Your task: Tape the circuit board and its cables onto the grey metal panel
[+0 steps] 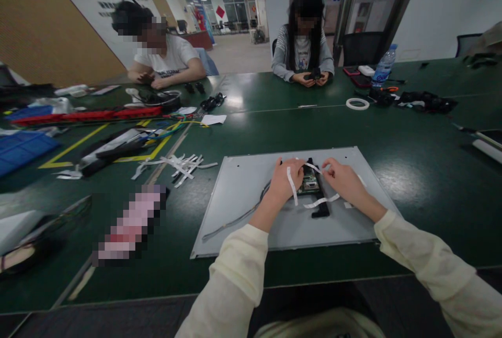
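Observation:
A grey-white flat panel (243,186) lies before me. On it rests a green circuit board (309,182) with a black bracket (322,206) along its edge. My left hand (285,178) is closed over the board's left side, its fingertips at one end of a narrow white tape strip (312,166). The strip's other end is pinched by my right hand (347,183), just right of the board. A second white strip (292,186) hangs on the back of my left hand. Another strip (322,201) lies across the bracket. Grey cables (231,221) run left from the board.
Several loose white strips (188,166) lie left of the panel, near a pink, blurred-out object (133,223). A white tape roll (357,103) and water bottle (384,66) stand farther back. Two people sit across the green table (266,118); one holds a small black object (314,75).

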The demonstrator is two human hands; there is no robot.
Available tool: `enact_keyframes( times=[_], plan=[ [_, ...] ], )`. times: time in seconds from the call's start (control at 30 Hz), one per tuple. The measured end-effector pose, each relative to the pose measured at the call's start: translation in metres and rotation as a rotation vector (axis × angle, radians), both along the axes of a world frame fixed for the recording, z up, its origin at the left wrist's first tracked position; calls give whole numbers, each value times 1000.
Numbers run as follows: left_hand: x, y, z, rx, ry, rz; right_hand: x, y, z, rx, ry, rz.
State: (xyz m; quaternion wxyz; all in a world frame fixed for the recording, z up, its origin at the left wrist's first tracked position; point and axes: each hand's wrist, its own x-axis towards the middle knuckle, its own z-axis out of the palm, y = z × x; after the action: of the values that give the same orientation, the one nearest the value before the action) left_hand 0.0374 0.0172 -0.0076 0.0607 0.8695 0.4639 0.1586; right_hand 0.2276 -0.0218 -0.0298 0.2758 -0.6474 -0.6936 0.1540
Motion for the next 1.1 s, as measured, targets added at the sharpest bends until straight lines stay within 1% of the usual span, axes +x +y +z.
enact_keyframes(
  times=[0.17, 0.37, 0.5, 0.7, 0.83, 0.93, 1.03, 1.1],
  plan=[
    [0, 0, 0, 2, 17, -9, -4, -3, 3, -11, -143, -4],
    [-1, 1, -2, 11, 19, -31, -7, -7, 7, -30, -319, -43],
    [-3, 1, 0, -14, 32, -33, -6, -8, 10, -45, -388, -60],
    [-7, -2, 1, -69, 32, -38, 2, -13, 13, -54, -431, -53],
    [-8, -2, 0, -81, 53, 2, 6, -16, 14, -68, -422, -47],
    [-8, -3, 3, -103, 64, 11, 7, -17, 16, -70, -406, -36],
    [-8, -3, 4, -122, 78, 15, 11, -16, 15, -45, -361, -18],
    [-9, -4, 4, -124, 87, 16, 15, -15, 13, -19, -279, 24]
  ],
)
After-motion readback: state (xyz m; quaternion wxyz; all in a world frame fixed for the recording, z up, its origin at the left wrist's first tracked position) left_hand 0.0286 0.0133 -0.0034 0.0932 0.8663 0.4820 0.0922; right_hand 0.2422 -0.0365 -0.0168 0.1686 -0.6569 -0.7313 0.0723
